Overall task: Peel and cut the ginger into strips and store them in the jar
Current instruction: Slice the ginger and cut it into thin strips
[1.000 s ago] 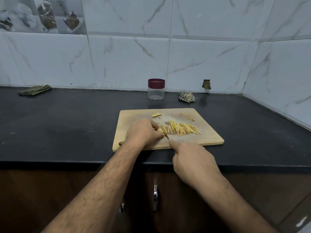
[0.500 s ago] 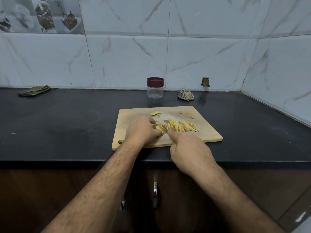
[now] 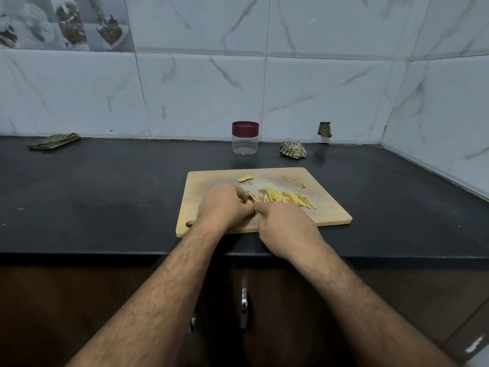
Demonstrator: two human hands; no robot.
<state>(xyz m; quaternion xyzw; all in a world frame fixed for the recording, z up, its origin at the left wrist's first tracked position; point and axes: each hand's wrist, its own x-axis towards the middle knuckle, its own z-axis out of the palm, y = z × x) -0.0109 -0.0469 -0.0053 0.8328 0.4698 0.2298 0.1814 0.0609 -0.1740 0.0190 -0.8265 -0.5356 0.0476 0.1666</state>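
- While both hands met over the middle of the wooden cutting board (image 3: 201, 186), the left hand (image 3: 225, 205) lay knuckles-up with its fingers curled down onto a small piece of ginger (image 3: 250, 203), of which only a yellow sliver showed between the hands.
- The right hand (image 3: 287, 223) was closed around something hidden under it, its forefinger stretched toward the left hand's fingertips; whether it held a knife could not be made out.
- The two hands touched at that sliver, so the piece's long axis could not be told.
- Just right of the hands lay the cut ginger strips (image 3: 288, 197), a loose yellow heap whose strips mostly ran away from the person, fanning toward the board's right side.
- A separate ginger chunk (image 3: 245, 178) sat near the board's far edge, its long axis running left to right.
- Small brown peel scraps (image 3: 293, 180) were scattered at the far right of the board.
- The jar (image 3: 245, 139) stood upright on the black tabletop (image 3: 105, 186) beyond the board, against the tiled wall, its maroon lid on; no label or writing could be read on it.
- The board's long axis ran left to right.
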